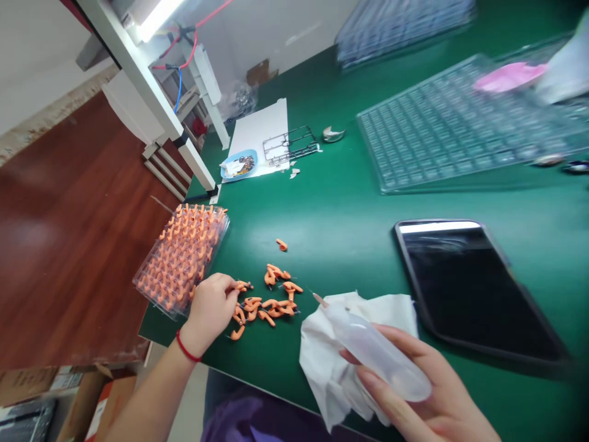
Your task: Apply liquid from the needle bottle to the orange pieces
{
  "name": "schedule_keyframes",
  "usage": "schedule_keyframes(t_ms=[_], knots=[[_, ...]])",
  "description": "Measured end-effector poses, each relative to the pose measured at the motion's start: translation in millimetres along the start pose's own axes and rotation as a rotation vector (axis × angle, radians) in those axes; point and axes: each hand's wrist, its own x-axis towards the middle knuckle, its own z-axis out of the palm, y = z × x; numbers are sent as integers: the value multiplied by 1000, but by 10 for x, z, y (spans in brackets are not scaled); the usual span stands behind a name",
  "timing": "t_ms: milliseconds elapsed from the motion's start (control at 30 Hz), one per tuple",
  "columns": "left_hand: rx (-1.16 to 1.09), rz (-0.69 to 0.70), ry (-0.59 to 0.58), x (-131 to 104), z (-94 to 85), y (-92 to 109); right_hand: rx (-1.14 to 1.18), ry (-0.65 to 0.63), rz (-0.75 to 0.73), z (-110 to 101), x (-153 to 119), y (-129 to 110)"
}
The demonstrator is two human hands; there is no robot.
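My left hand [212,307], a red cord at its wrist, pinches a small orange curved piece [244,285] between thumb and fingertips. Just below and to the right of it, several more such orange pieces [271,307] lie loose on the green table [317,227]. A clear tray [184,255] full of rows of the same pieces sits left of my left hand. My right hand [414,387] is closed round a translucent squeeze bottle [368,347] with a thin needle tip pointing up and left. Beneath the bottle lies a crumpled white tissue [322,368].
To the right lies a dark phone [469,282]. Behind it are a large clear compartment tray [442,123] and a pink scoop-like thing [508,77]. A blue dish [239,164] of small parts and a black frame [292,146] rest on white paper. A metal post [197,162] stands at the left edge.
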Motion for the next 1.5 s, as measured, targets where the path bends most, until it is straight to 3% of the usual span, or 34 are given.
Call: schedule_keyframes(t_ms=[233,667,833,1000,1233,1367,1500], knots=[[-96,-92,31,35,61,-44,18,69,-135,162,23,-263],[-232,-119,88,12,107,-138,0,60,-96,179,36,-251],[-253,-74,123,9,56,-128,26,30,-52,83,14,-138],[-252,17,189,-160,-36,73,139,-41,10,116,-25,-142],[-340,292,187,-583,-29,544,170,71,-67,579,-23,-368],[-336,329,155,-675,21,624,181,36,-100,637,-50,-382],[-326,362,169,-705,63,623,272,57,-26,643,-104,-448]])
